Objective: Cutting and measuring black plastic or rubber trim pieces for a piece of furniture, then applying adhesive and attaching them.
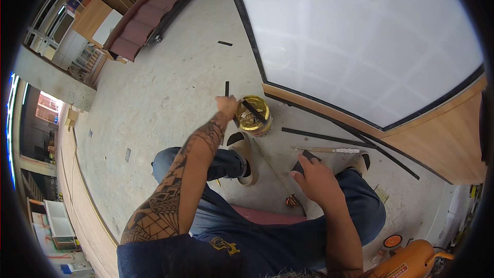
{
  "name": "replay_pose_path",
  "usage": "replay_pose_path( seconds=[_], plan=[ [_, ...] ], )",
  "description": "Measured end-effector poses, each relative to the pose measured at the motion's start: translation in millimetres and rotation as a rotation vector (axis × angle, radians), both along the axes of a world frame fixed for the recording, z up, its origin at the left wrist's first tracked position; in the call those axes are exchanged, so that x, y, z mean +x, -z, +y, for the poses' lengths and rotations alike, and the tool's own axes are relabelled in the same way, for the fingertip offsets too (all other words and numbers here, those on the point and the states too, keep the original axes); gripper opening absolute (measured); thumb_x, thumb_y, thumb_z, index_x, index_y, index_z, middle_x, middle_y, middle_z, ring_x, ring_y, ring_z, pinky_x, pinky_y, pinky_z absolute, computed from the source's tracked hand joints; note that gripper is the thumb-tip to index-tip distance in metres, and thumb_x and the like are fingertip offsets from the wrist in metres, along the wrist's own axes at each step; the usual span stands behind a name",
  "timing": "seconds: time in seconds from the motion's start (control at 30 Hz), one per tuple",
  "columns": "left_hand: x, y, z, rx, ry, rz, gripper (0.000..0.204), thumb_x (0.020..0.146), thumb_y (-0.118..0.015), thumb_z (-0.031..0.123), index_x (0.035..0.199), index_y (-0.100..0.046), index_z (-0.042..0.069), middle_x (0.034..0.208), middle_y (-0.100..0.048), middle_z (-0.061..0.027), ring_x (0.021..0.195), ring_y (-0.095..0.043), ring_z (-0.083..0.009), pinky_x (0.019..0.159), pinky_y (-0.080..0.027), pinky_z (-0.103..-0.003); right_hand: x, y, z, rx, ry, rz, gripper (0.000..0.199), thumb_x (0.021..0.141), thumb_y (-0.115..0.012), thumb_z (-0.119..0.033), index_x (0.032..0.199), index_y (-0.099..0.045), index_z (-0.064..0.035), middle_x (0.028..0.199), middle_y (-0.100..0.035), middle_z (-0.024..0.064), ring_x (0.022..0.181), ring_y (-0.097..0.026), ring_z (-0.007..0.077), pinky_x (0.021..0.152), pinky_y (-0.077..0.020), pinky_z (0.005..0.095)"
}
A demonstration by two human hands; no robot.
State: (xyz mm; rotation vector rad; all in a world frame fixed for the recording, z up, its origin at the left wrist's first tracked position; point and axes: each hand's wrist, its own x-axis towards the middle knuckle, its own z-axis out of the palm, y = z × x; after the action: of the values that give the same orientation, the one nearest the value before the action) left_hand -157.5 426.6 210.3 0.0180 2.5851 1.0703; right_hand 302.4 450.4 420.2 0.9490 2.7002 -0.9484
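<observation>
Beside the gold-coloured round tin (pixel 261 104), my left hand (pixel 227 106) is closed, and a short black strip (pixel 227 88) sticks up from its fingers. Another black strip (pixel 254 111) lies across the top of the tin. My right hand (pixel 317 179) grips a dark flat piece (pixel 297 168) in front of my right knee; its exact kind is hidden by the fingers. Just beyond that hand, a long thin tool with a pale handle (pixel 321 150) lies on the floor. Long black strips (pixel 324 136) lie farther on.
A large white panel with a black edge (pixel 355 36) and wooden sides stands at the far right. An orange machine (pixel 406 262) sits at the lower right. A small orange-and-black object (pixel 292 201) lies between my legs. A reddish padded lounger (pixel 154 18) stands far left.
</observation>
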Motion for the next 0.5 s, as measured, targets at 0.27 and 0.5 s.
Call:
replay_pose_path(
  seconds=[0.27,0.5],
  plan=[
    [-104.6,61.0,-39.4,-0.056,0.08,-0.286,0.041,0.089,-0.065,0.016,0.119,-0.058,-0.011,0.104,-0.075,-0.0269,0.091,-0.077,-0.0349,0.078,-0.06,-0.046,-8.5,21.0,6.8,-0.093,-0.064,-0.008,0.062,0.096,-0.074,-0.034,0.146,-0.057,0.0002,0.102,-0.069,0.0273,0.094,-0.069,0.0468,0.086,-0.0562,0.0513],
    [-111.0,159.1,-31.2,-0.369,0.596,0.149,0.056,0.097,-0.066,0.015,0.15,-0.052,0.008,0.139,-0.061,-0.0352,0.137,-0.057,-0.0462,0.112,-0.052,-0.049,-31.5,33.0,23.4,-0.18,-0.073,-0.121,0.063,0.095,-0.075,-0.032,0.143,-0.057,0.0038,0.095,-0.069,0.0282,0.087,-0.069,0.0469,0.082,-0.0562,0.0525]
  ],
)
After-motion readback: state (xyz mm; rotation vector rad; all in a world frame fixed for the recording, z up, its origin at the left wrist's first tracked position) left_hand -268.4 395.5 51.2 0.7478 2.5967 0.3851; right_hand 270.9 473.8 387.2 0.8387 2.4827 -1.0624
